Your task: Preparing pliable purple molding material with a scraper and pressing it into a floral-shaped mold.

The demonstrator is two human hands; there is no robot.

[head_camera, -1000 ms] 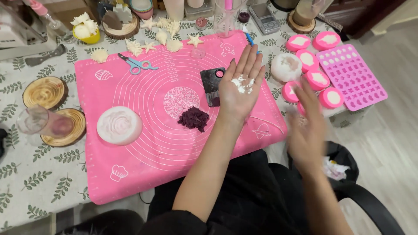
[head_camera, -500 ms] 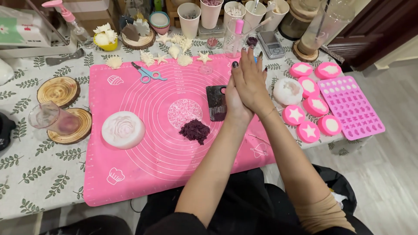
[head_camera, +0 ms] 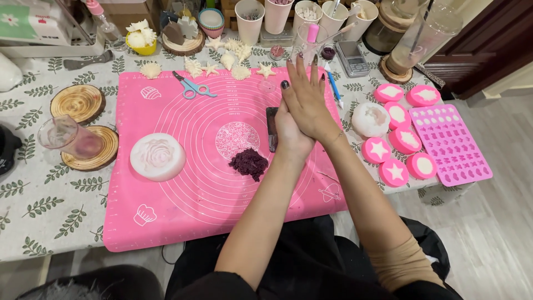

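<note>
My two hands are pressed flat together, palm to palm, above the right half of a pink silicone mat. My right hand lies on top with fingers straight and dark nails. My left hand is underneath, only its heel and thumb side showing. Whatever is between the palms is hidden. A small dark rectangular object lies on the mat just left of the hands. A pile of dark purple crumbs sits near my left wrist. A white rose-shaped mould rests on the mat's left part.
Blue scissors lie at the mat's far edge among white shell shapes. Round pink moulds, a white round mould and a pink tray mould sit on the right. On the left are wooden coasters and a tipped glass. Cups line the back.
A second ago my left palm lay open with a white lump on it. My right hand came over from the right and now presses flat on that palm, covering the lump.
</note>
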